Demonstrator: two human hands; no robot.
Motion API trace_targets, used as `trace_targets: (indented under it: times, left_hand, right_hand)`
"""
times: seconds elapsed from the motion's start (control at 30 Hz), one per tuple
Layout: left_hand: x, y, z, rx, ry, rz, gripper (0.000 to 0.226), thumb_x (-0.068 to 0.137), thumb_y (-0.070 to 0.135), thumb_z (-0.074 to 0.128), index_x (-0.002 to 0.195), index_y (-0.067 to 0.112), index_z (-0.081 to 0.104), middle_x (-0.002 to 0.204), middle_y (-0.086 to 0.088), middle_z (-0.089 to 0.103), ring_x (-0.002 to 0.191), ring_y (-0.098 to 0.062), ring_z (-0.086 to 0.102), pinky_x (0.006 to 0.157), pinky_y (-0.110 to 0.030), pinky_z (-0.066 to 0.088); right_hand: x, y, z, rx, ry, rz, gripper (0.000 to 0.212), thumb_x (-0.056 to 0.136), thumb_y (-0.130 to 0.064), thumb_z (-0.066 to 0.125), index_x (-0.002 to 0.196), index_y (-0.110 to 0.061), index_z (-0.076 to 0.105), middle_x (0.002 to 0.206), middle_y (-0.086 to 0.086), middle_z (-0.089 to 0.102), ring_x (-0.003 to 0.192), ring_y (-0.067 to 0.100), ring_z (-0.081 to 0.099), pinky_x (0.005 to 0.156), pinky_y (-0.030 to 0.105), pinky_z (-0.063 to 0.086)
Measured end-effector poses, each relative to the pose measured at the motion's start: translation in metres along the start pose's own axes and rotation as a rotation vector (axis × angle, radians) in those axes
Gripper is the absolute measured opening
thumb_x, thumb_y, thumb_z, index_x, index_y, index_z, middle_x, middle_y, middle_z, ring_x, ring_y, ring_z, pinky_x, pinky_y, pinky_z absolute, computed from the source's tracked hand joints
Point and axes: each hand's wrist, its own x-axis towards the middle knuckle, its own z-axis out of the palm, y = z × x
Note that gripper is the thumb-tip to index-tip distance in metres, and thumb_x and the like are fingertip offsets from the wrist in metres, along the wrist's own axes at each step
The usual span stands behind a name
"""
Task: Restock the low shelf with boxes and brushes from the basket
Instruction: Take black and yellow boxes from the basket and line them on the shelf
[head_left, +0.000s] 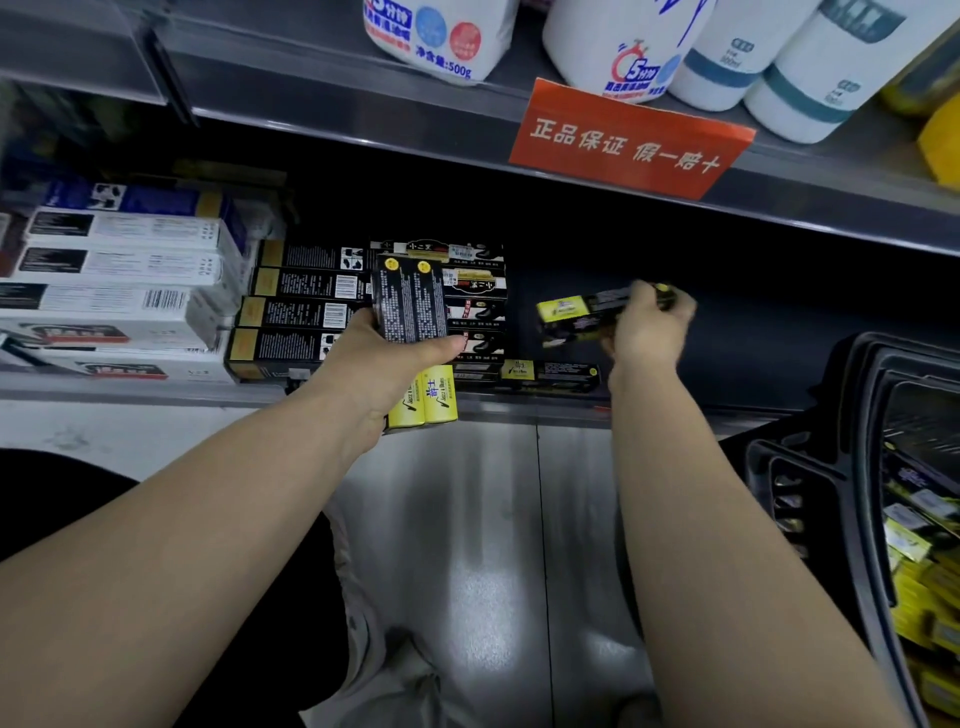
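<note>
Right hand (644, 327) grips one box (571, 312) at 3 o'clock, above the shelf (561, 413); best lowered flat onto the laid box (550, 371), ends aligned; left hand (395, 364) clasps a pair (410, 301) at 10 o'clock; basket (810, 467) at 4 o'clock.

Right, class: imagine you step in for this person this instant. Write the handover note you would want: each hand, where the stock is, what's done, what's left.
Left hand: fingers grip two black-and-yellow boxes, upright, in front of the stacked black boxes.
Right hand: holds a third box, blurred, above the open part of the low shelf.
Done: one matching shelved box lies flat at the shelf front.
Left: set down the three held boxes, then the yellow packs in the basket. No brushes can be made out.
</note>
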Motion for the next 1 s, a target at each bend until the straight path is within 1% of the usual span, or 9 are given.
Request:
trace_targets:
  times: [0.1,0.23,0.37,0.43,0.53,0.67,0.77,0.87,1.0]
  left_hand:
    - [0.001,0.001,0.003,0.005,0.011,0.029,0.050,0.068,0.019,0.082,0.106,0.021,0.049,0.101,-0.001,0.065,0.095,-0.022,0.063,0.087,-0.040,0.052]
    - [0.005,0.000,0.006,-0.011,0.010,0.031,0.051,0.068,0.018,0.082,0.110,0.018,0.052,0.105,-0.002,0.066,0.095,-0.022,0.064,0.089,-0.041,0.051]
    - [0.009,-0.003,0.008,-0.014,-0.028,0.044,0.047,0.068,0.019,0.082,0.105,0.022,0.054,0.101,-0.001,0.067,0.092,-0.020,0.065,0.083,-0.038,0.053]
    - [0.011,-0.005,0.007,-0.019,-0.038,0.049,0.041,0.068,0.019,0.082,0.093,0.028,0.052,0.098,0.001,0.067,0.091,-0.020,0.066,0.081,-0.036,0.053]
    - [0.014,-0.009,0.006,-0.024,-0.047,0.048,0.039,0.068,0.018,0.082,0.085,0.030,0.049,0.094,0.003,0.066,0.090,-0.019,0.065,0.082,-0.037,0.053]
    - [0.016,-0.010,0.008,-0.040,-0.048,0.070,0.046,0.068,0.017,0.082,0.075,0.033,0.040,0.082,0.010,0.061,0.078,-0.009,0.061,0.063,-0.026,0.048]
    - [0.018,-0.010,0.007,-0.030,-0.053,0.063,0.043,0.067,0.018,0.083,0.079,0.032,0.044,0.087,0.007,0.063,0.084,-0.013,0.064,0.071,-0.030,0.051]
    - [0.018,-0.011,0.006,-0.004,-0.060,0.054,0.041,0.067,0.020,0.083,0.091,0.029,0.051,0.094,0.005,0.066,0.087,-0.014,0.064,0.074,-0.031,0.052]
    - [0.017,-0.010,0.006,-0.002,-0.058,0.054,0.040,0.067,0.020,0.083,0.086,0.029,0.049,0.092,0.005,0.066,0.083,-0.012,0.064,0.064,-0.026,0.049]
  right_hand:
    - [0.020,0.011,0.000,0.032,0.119,0.022,0.038,0.097,-0.027,0.045,0.131,-0.018,0.030,0.113,0.009,0.049,0.090,0.021,0.052,0.076,0.032,0.043]
    - [0.033,0.034,0.014,-0.222,-0.010,0.000,0.040,0.097,-0.030,0.047,0.131,-0.015,0.030,0.119,0.014,0.051,0.089,0.022,0.051,0.077,0.033,0.040]
    - [0.044,0.056,0.020,-0.527,-0.152,0.014,0.042,0.096,-0.042,0.045,0.129,-0.019,0.031,0.107,0.008,0.056,0.111,0.031,0.048,0.101,0.047,0.038]
    - [0.049,0.061,0.020,-0.654,-0.174,0.071,0.048,0.096,-0.047,0.042,0.133,-0.019,0.029,0.122,0.013,0.054,0.121,0.035,0.037,0.106,0.050,0.031]
    - [0.049,0.068,0.018,-0.793,-0.161,0.133,0.051,0.095,-0.048,0.042,0.137,-0.020,0.033,0.140,0.016,0.036,0.128,0.036,0.030,0.105,0.047,0.027]
    - [0.042,0.083,0.014,-0.741,-0.148,0.097,0.045,0.097,-0.044,0.042,0.138,-0.029,0.032,0.142,0.015,0.026,0.128,0.034,0.028,0.101,0.045,0.031]
    - [0.034,0.091,0.013,-0.724,-0.170,-0.006,0.046,0.098,-0.042,0.041,0.142,-0.034,0.027,0.143,0.015,0.023,0.128,0.035,0.028,0.098,0.046,0.035]
    - [0.029,0.095,0.012,-0.748,-0.192,-0.075,0.043,0.097,-0.039,0.044,0.138,-0.031,0.036,0.141,0.015,0.025,0.127,0.035,0.030,0.100,0.043,0.034]
    - [0.027,0.090,0.009,-0.746,-0.202,-0.059,0.043,0.097,-0.037,0.048,0.137,-0.027,0.038,0.141,0.015,0.024,0.127,0.035,0.032,0.103,0.041,0.034]
